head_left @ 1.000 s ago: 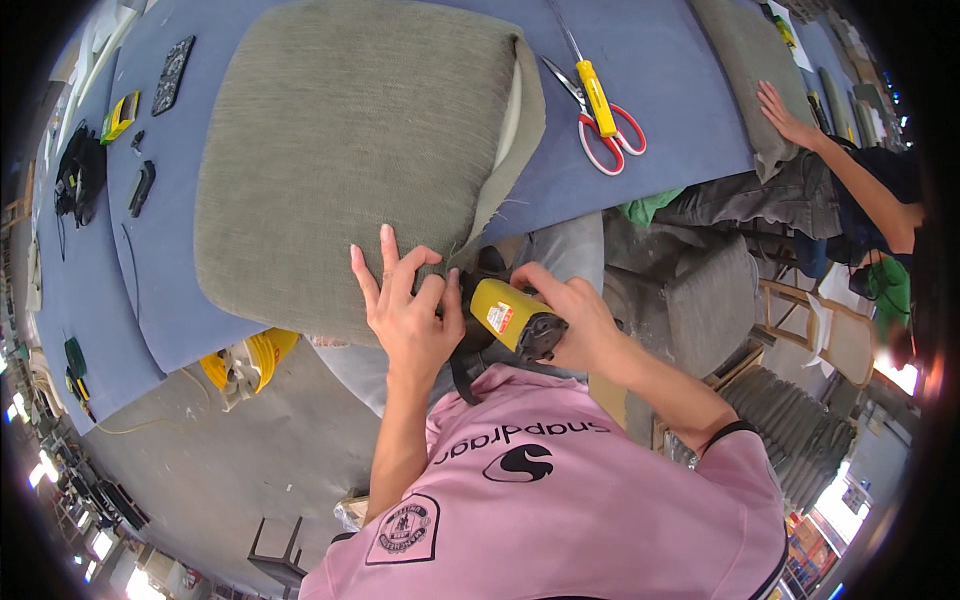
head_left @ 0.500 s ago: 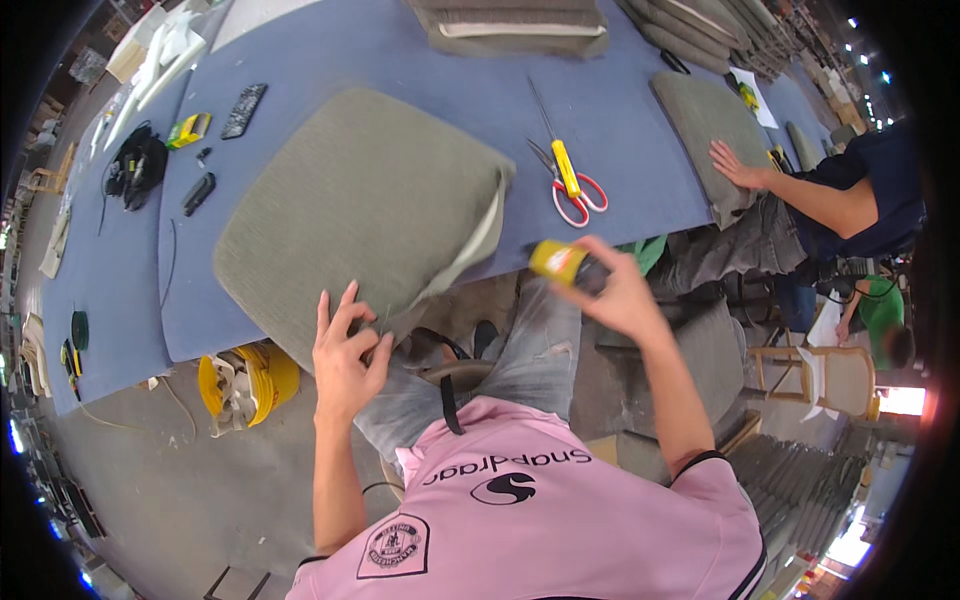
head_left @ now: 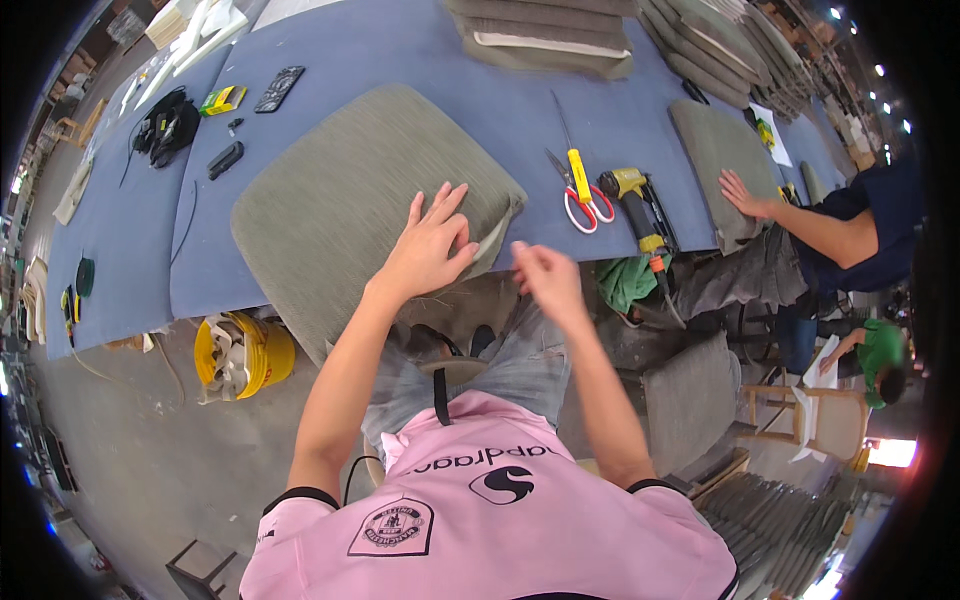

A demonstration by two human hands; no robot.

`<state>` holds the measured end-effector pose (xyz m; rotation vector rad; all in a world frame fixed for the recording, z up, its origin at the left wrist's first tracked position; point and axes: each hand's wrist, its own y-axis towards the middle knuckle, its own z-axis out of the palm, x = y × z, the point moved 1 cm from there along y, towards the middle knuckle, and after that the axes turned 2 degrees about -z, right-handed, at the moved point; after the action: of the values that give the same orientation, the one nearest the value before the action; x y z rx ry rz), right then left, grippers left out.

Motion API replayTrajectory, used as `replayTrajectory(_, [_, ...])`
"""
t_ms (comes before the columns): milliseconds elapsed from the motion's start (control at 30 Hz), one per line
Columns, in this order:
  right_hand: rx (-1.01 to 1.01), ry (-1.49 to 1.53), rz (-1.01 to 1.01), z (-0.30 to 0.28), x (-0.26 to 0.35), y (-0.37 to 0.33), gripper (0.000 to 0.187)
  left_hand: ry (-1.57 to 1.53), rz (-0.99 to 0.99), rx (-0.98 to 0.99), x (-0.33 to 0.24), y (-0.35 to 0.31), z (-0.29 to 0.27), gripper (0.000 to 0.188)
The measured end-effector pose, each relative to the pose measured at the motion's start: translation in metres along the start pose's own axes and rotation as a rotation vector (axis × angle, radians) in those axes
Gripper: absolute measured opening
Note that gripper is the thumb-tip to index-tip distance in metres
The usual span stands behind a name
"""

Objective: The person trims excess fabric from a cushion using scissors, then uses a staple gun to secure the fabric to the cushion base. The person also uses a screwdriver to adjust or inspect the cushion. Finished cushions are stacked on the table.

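A grey-green upholstered seat cushion [head_left: 340,190] lies in front of me, its near edge over the table's edge. My left hand [head_left: 430,240] rests on its right part, fingers spread. A loose flap of fabric [head_left: 492,240] hangs from the cushion's right corner. Just right of that flap is my right hand [head_left: 550,285], slightly blurred, with loosely bent fingers and no tool visible in it. Further right, a yellow and black pneumatic staple gun [head_left: 632,200] lies on the table, its hose dropping over the edge. Beside it are red-handled scissors [head_left: 587,212] and a yellow-handled screwdriver [head_left: 579,175].
The blue-covered table [head_left: 400,60] holds stacked cushions [head_left: 545,35] at the back. A phone [head_left: 279,89], a yellow box [head_left: 222,100] and a black pouch [head_left: 168,130] sit left. A yellow bucket [head_left: 265,355] stands below. At right, a co-worker's hand [head_left: 742,195] touches another cushion [head_left: 715,150].
My right hand has let go of the staple gun, now on the table, and moved left to the flap. My left hand has slid up and right across the cushion.
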<state>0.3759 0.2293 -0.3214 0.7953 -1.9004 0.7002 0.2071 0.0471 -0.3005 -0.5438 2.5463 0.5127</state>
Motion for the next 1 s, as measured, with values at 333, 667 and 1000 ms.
replayTrajectory(333, [0.019,-0.020,-0.025,0.041,0.018,0.015,0.049,0.318,-0.004,0.042,-0.037,0.014,0.010,0.043])
replayTrajectory(667, [-0.500,-0.705,-0.503,-0.088,0.002,0.059,0.048,0.266,0.033,-0.214,-0.005,0.017,0.028,0.021])
replayTrajectory(1000, [-0.157,-0.837,0.002,-0.182,-0.005,0.111,0.063,0.094,-0.010,-0.256,-0.007,0.006,0.022,0.026])
